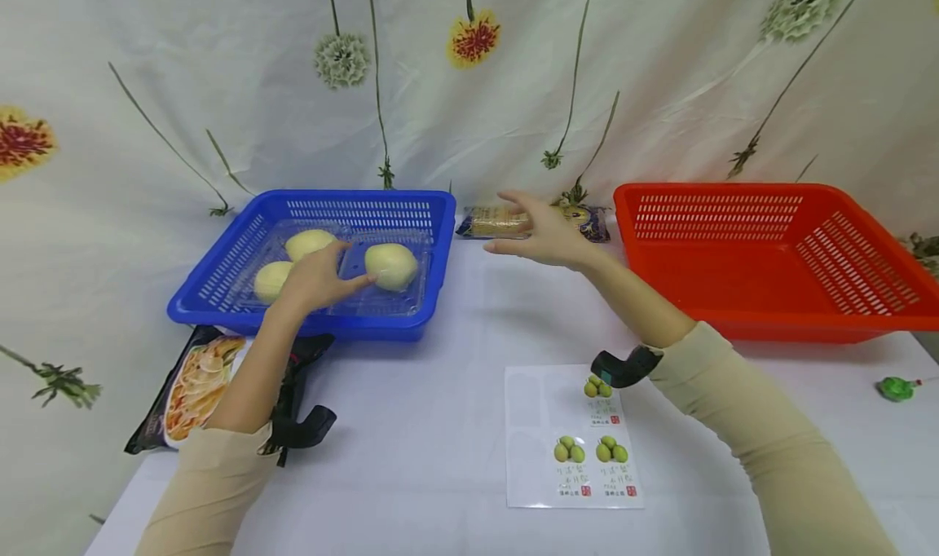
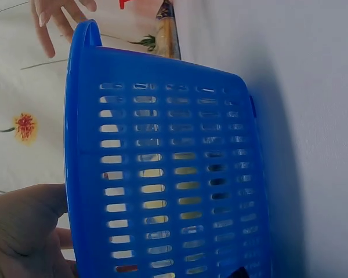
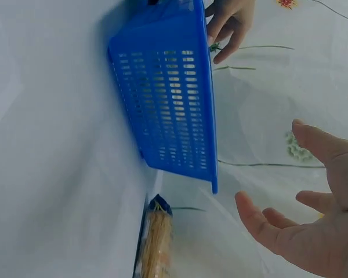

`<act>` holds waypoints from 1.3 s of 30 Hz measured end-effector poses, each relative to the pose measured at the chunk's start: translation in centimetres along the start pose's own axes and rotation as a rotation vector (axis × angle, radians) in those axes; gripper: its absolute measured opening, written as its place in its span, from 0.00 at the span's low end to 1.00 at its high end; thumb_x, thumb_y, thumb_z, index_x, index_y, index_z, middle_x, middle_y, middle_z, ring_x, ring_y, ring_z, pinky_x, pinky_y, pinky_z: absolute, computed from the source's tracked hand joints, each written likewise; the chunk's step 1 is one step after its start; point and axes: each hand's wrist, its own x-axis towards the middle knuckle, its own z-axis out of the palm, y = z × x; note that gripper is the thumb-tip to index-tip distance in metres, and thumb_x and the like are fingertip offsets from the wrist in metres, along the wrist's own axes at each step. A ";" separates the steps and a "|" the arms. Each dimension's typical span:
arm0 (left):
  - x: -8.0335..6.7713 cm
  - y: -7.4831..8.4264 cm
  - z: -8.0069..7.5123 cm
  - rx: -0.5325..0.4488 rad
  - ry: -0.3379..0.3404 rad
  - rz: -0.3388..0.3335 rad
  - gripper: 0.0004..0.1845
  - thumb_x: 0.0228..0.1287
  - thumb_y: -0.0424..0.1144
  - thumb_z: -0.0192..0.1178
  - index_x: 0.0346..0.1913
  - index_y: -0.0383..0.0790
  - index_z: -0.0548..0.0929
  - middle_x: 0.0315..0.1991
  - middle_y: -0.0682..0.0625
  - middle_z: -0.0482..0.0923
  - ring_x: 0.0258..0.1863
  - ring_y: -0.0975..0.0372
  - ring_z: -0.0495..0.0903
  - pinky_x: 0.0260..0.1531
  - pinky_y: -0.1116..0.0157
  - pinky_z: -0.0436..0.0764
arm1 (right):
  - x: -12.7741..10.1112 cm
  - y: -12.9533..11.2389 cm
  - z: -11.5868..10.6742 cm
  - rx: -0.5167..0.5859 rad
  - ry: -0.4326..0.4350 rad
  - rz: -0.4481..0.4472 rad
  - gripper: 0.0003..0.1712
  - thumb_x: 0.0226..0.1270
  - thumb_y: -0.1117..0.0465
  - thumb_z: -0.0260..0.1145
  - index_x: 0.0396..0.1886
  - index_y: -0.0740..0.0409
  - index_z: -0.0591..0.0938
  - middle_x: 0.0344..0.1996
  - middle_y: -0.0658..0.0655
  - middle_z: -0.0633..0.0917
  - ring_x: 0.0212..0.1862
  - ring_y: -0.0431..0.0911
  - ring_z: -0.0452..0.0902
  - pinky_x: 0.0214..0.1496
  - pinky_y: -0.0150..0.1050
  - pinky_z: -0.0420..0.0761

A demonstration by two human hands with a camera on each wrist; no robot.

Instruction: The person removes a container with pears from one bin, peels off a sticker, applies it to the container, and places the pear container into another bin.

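Observation:
My left hand is over the blue plastic basket, its fingers loosely bent and its thumb held away from them. Inside the basket, pale yellow melon-like fruits show: one right by the thumb tip, another behind the fingers, a third left of the hand. Clear plastic trays lie under them. In the left wrist view, the slotted basket wall hides most of the contents. My right hand hangs in the air right of the basket, thumb and fingers spread, holding nothing.
A red basket stands at the right. Behind the right hand lies a long noodle-like packet. A black food bag is under the left forearm. A sticker sheet lies in front, and a small green object sits far right.

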 end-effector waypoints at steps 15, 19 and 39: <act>-0.1 -1.6 0.4 -0.065 -0.104 -0.073 0.45 0.60 0.54 0.61 0.66 0.20 0.58 0.62 0.23 0.60 0.58 0.32 0.63 0.54 0.39 0.67 | 6.1 -3.9 4.8 0.443 -0.193 0.132 0.43 0.62 0.60 0.67 0.73 0.55 0.56 0.64 0.66 0.67 0.58 0.57 0.73 0.48 0.42 0.81; 0.1 -1.9 0.6 -0.109 -0.140 -0.091 0.46 0.61 0.53 0.61 0.67 0.19 0.55 0.63 0.22 0.57 0.60 0.31 0.60 0.56 0.38 0.64 | 7.2 -4.9 5.9 0.536 -0.249 0.205 0.43 0.64 0.61 0.65 0.74 0.55 0.53 0.70 0.63 0.59 0.60 0.62 0.70 0.52 0.44 0.79; 0.4 -2.0 0.8 -0.231 -0.191 -0.137 0.46 0.62 0.47 0.62 0.69 0.21 0.49 0.52 0.22 0.69 0.41 0.42 0.81 0.45 0.48 0.77 | 9.8 -7.2 9.0 0.304 -0.349 0.415 0.55 0.62 0.50 0.66 0.75 0.54 0.39 0.75 0.54 0.43 0.73 0.55 0.46 0.55 0.59 0.73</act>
